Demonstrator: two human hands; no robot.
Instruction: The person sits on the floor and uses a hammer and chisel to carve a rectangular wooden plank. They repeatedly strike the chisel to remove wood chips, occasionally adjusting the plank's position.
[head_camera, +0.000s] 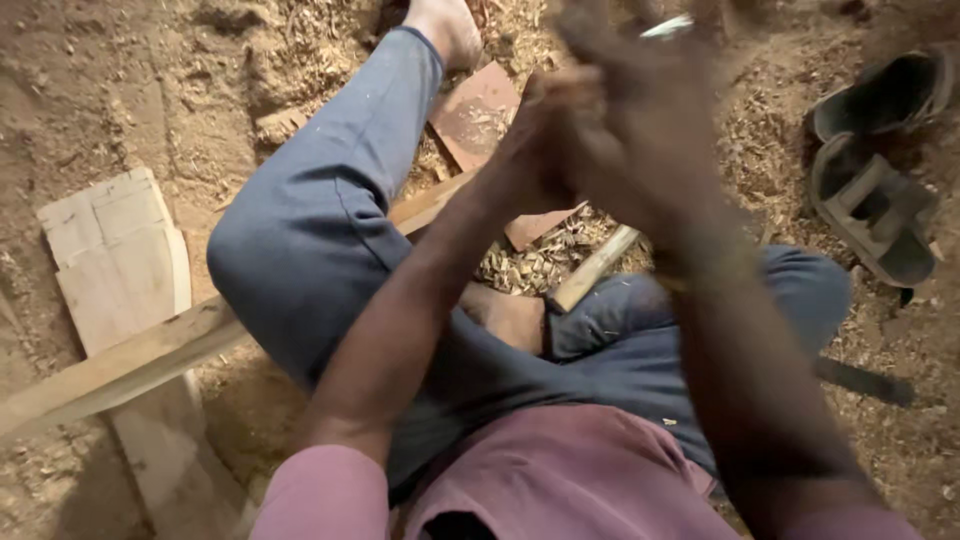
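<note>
Both hands raised together, blurred: left hand (545, 140) and right hand (640, 130) closed round a tool handle; only a pale tip (668, 26) shows. Wooden strip (150, 355) lies under the legs on the dirt floor (100, 80). Chips (530, 262) piled; shaping appears partway.

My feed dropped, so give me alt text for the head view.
Both hands, left hand and right hand, are raised close together and motion-blurred above a wooden handle. The person sits on sawdust-covered ground, legs bent over a long plank; dark sandals lie to the right.
</note>
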